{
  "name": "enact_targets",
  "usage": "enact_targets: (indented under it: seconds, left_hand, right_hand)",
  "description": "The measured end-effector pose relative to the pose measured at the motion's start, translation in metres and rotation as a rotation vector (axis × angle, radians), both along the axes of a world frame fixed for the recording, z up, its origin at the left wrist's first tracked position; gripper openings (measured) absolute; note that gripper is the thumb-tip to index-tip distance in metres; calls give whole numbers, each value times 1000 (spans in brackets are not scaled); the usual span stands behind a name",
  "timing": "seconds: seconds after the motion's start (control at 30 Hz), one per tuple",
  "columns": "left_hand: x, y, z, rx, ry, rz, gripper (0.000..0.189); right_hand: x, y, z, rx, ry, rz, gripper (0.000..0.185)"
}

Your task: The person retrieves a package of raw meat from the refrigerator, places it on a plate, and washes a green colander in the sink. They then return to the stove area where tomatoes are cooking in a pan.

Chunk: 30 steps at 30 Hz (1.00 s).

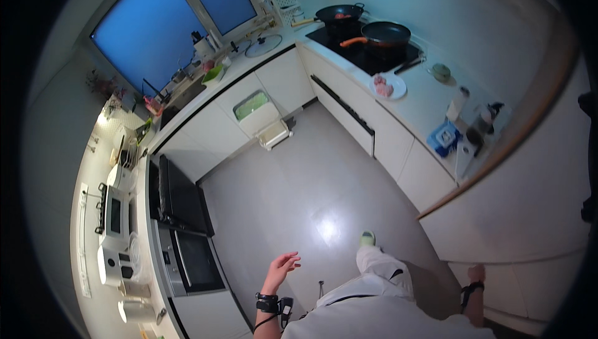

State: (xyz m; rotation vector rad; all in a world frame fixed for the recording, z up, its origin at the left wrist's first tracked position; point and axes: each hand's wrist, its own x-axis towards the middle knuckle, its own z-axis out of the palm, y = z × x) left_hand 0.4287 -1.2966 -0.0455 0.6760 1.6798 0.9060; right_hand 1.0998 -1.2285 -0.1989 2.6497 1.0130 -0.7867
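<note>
My left hand (283, 266) hangs over the grey floor with its fingers apart and nothing in it. At the lower right, my right hand (476, 273) is beside a white cabinet front; its fingers look curled, and whether it touches anything cannot be told. Ahead on the black cooktop stand a frying pan with an orange handle (387, 34) and a black wok (339, 13) with reddish food inside. A white plate with raw-looking meat (397, 88) lies on the right counter, near a small lidded pot (440, 73) and a blue wipes pack (444, 137).
A white bin with a green liner (268, 119) hangs on the far cabinets. Along the left are a dark open appliance door (184, 194), a built-in oven (196, 262) and a white microwave (114, 215). A green basin (213, 75) stands by the sink. A wooden-edged wall end (507, 150) juts in at right.
</note>
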Motion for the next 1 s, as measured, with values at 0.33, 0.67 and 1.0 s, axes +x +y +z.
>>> enact_targets:
  seconds: [0.33,0.67,1.0]
  left_hand:
    - [-81,226,20,52,-9,1,31]
    - [-286,390,-10,20,31,254,31]
    - [-450,711,2,202,2,-139,31]
  right_hand:
    - [-430,343,54,623,709,1172,24]
    - [-691,553,109,440,1189,1152,28]
    - [-752,788,93,645,1164,571,20]
